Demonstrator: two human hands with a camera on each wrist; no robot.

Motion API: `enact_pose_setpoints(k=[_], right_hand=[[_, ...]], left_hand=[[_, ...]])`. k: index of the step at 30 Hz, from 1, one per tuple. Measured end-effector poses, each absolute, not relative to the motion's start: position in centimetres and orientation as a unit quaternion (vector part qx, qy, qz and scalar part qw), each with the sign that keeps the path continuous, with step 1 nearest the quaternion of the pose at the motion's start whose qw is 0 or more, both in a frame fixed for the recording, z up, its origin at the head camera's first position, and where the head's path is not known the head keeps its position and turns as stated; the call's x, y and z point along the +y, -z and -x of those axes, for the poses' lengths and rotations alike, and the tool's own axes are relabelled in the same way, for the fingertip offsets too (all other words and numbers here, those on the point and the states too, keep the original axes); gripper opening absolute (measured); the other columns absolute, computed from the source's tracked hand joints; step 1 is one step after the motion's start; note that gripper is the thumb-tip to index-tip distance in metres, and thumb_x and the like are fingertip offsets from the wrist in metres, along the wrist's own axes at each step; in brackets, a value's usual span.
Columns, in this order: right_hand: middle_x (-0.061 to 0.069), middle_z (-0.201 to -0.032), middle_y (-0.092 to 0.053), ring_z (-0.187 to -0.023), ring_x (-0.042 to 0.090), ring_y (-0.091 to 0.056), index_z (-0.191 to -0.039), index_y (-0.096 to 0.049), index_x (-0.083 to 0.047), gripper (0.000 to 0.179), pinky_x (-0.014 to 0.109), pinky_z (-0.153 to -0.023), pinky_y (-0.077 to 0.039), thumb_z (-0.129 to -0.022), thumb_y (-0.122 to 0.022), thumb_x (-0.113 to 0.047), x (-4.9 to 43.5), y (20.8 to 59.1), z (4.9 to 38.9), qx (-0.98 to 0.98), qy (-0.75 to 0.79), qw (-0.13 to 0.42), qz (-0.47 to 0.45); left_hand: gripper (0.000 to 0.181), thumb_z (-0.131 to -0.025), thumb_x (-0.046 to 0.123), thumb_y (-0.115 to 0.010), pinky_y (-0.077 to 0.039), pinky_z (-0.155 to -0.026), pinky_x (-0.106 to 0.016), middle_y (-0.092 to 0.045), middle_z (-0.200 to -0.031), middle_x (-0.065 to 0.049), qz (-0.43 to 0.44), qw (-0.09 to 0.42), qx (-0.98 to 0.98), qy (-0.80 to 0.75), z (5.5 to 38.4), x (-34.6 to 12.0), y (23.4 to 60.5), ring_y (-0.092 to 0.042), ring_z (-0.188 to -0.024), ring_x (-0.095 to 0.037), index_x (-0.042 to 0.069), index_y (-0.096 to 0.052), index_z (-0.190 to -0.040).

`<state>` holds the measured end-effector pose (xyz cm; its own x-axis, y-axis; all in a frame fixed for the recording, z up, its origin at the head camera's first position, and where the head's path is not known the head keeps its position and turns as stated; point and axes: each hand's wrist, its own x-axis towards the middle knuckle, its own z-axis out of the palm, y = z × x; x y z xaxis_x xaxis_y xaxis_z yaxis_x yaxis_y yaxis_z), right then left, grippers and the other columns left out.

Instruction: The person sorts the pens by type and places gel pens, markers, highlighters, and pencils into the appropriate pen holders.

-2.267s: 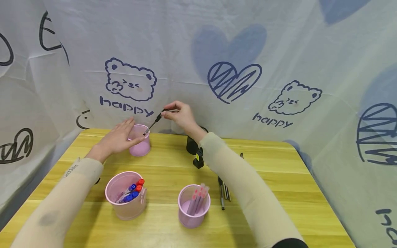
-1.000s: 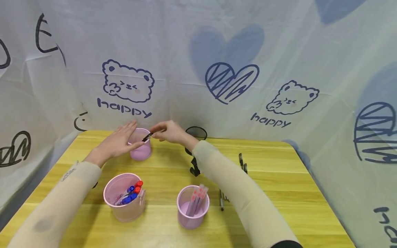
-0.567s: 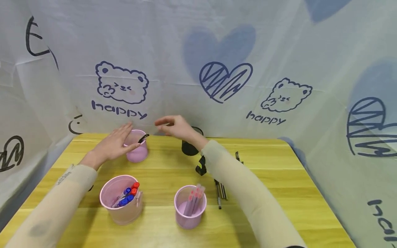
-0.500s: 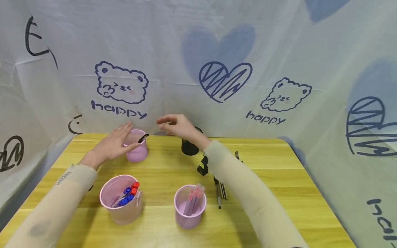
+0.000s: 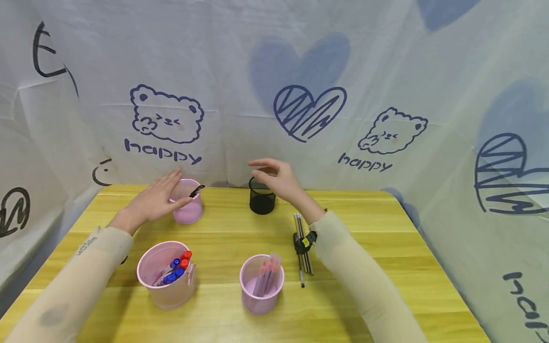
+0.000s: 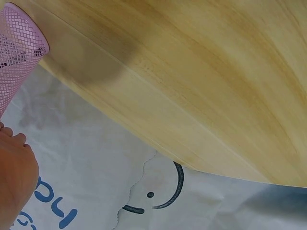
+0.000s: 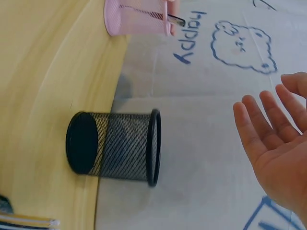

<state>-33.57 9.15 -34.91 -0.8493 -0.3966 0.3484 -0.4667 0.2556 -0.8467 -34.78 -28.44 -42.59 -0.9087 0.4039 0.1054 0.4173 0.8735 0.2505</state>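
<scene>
At the back left of the table my left hand (image 5: pixel 152 197) rests against the rim of a pink mesh pen cup (image 5: pixel 188 214), thumb across the near side and fingers stretched along the far side. A black-capped pen (image 5: pixel 197 191) leans in that cup, its end sticking out over the rim. My right hand (image 5: pixel 280 180) holds nothing, fingers loosely bent in the air above a black mesh pen cup (image 5: pixel 262 205). In the right wrist view this black cup (image 7: pixel 122 146) stands apart from the hand, with nothing visible inside it.
Near the front left, a pink bucket (image 5: pixel 171 297) holds blue- and red-capped pens (image 5: pixel 177 273). A second pink cup (image 5: pixel 259 305) holds pink-tipped markers (image 5: pixel 268 274). Pencils (image 5: pixel 299 221) and a pen (image 5: pixel 301 278) lie under my right wrist. A patterned cloth (image 5: pixel 240 57) hangs behind the table.
My right hand has lowered the black pen into the back pink cup, let go of it, and moved right to above the black cup. My left hand has stayed at the pink cup.
</scene>
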Motion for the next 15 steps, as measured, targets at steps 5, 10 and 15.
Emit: enact_pose_setpoints(k=[5, 10, 15], right_hand=[[0.009, -0.134, -0.068, -0.109, 0.028, -0.071, -0.133, -0.07, -0.007, 0.033, 0.043, -0.092, -0.061, -0.103, -0.068, -0.019, 11.9, 35.7, 32.9, -0.786, -0.566, 0.053, -0.243], [0.01, -0.136, -0.068, -0.115, 0.025, -0.07, -0.133, -0.071, -0.008, 0.032, 0.042, -0.093, -0.061, -0.103, -0.066, -0.018, 15.0, 36.9, 32.8, -0.791, -0.566, 0.088, -0.217], [0.008, -0.139, -0.066, -0.119, 0.028, -0.067, -0.134, -0.07, -0.009, 0.032, 0.046, -0.101, -0.057, -0.104, -0.066, -0.019, 18.2, 38.4, 32.3, -0.827, -0.521, 0.118, -0.174]], left_hand=[[0.1, -0.101, 0.066, -0.049, -0.014, -0.127, -0.062, -0.01, -0.172, -0.024, 0.214, 0.026, -0.967, 0.134, 34.8, -28.4, 42.5, -0.014, -0.157, -0.047, -0.005, -0.017, -0.164], [0.1, -0.101, 0.066, -0.049, -0.014, -0.127, -0.062, -0.011, -0.172, -0.024, 0.214, 0.028, -0.967, 0.135, 34.8, -28.4, 42.5, -0.013, -0.157, -0.047, -0.004, -0.017, -0.164], [0.1, -0.101, 0.065, -0.05, -0.014, -0.127, -0.062, -0.012, -0.172, -0.025, 0.217, 0.031, -0.966, 0.138, 34.8, -28.4, 42.5, -0.014, -0.156, -0.047, -0.006, -0.017, -0.163]])
